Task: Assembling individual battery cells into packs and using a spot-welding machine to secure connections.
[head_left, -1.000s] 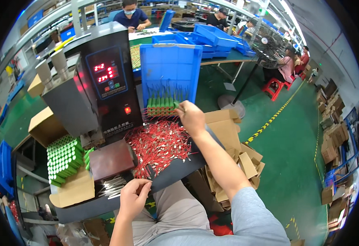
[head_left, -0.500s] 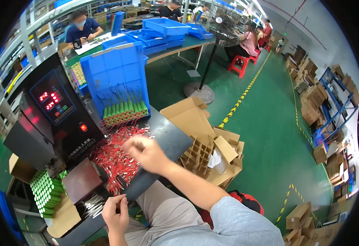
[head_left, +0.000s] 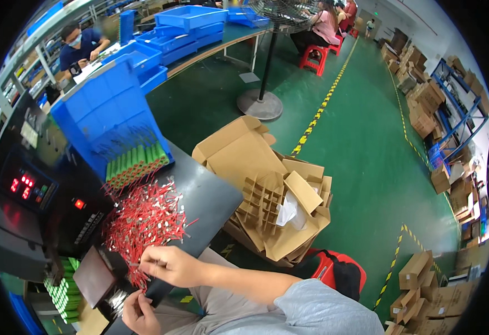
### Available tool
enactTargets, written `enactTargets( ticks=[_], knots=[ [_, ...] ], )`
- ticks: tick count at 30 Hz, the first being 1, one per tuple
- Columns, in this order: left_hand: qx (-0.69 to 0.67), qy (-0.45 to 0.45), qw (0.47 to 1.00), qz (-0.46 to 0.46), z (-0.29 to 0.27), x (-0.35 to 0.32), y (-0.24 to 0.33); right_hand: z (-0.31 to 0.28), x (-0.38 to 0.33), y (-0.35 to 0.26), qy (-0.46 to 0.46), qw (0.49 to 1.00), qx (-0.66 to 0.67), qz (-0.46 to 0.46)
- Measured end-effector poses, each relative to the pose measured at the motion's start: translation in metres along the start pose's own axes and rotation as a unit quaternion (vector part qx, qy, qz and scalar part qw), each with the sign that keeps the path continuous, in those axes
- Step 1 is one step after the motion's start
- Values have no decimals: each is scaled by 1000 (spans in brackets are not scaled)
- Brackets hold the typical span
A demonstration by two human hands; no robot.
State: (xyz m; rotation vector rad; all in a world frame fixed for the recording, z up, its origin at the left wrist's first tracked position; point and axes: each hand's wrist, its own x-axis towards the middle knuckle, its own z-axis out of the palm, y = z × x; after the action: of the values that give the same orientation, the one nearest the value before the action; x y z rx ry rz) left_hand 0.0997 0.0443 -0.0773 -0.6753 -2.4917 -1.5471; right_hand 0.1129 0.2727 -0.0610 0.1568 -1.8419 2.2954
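My right hand (head_left: pixel 171 266) is closed in a pinch over the near edge of a pile of red wire leads (head_left: pixel 147 215) with silvery tabs. What its fingertips hold is too small to make out. Just below it, my left hand (head_left: pixel 140 315) also pinches, thumb against fingers, beside some thin metal strips (head_left: pixel 117 300); its contents cannot be made out either. The leads lie on a dark worktop (head_left: pixel 202 190). Behind them, green cylindrical cells (head_left: pixel 138 159) with wires stand stacked against an upright blue bin (head_left: pixel 108 106).
On the left stands a black machine (head_left: pixel 60 215) with a red-lit display, and a brown block (head_left: pixel 94 274) at its front. More green cells (head_left: pixel 63 293) sit below it. Right of the worktop is an open cardboard box (head_left: pixel 244 151) with dividers. A pedestal fan (head_left: pixel 261 103) stands beyond.
My right hand has come from above the middle of the lead pile to its near edge, close to my left hand. The left hand stays low and pinched. The view has shifted.
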Motion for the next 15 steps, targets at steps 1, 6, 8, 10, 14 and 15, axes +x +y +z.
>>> enactTargets(
  ticks=[1, 6, 8, 10, 14, 15],
  knots=[
    [29, 11, 999, 17, 1, 0, 1, 0, 0, 2, 9, 999, -25, -37],
    [79, 5, 994, 80, -1, 12, 28, 0, 2, 5, -39, 999, 16, -20],
    [68, 3, 995, 71, -3, 11, 28, -5, 4, 2, -80, 997, 3, 17],
    [82, -2, 988, 132, -3, 17, 35, -4, 2, 2, -76, 997, 6, 12],
    [42, 9, 991, 124, -9, 8, 26, 4, -1, 5, -56, 997, 40, 38],
    [25, -13, 995, 98, -12, 3, 20, 8, -1, 11, -40, 996, 62, 45]
  ],
)
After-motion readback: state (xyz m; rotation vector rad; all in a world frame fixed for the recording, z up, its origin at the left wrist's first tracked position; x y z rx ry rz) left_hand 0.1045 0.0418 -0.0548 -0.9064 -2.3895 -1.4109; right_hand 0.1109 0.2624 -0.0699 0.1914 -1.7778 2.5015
